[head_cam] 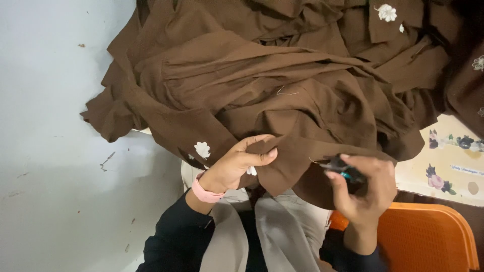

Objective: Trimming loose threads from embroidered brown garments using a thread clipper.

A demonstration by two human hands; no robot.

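Observation:
A large heap of brown cloth (pixel 262 85) with small white embroidered flowers (pixel 202 149) fills the upper middle and spills onto my lap. My left hand (pixel 237 163), with a pink band at the wrist, pinches the lower edge of the brown cloth between thumb and fingers. My right hand (pixel 365 189) is closed around small dark thread snips (pixel 343 168), whose tip points left at the cloth's edge, close to a short loose thread. Another loose thread (pixel 285 92) lies on the cloth higher up.
A pale grey floor (pixel 50 151) spreads out on the left. An orange plastic chair (pixel 428 236) stands at the lower right. Beyond it lies a cream surface with printed flowers (pixel 448 161). My grey trousers (pixel 272 231) and dark sleeves show at the bottom.

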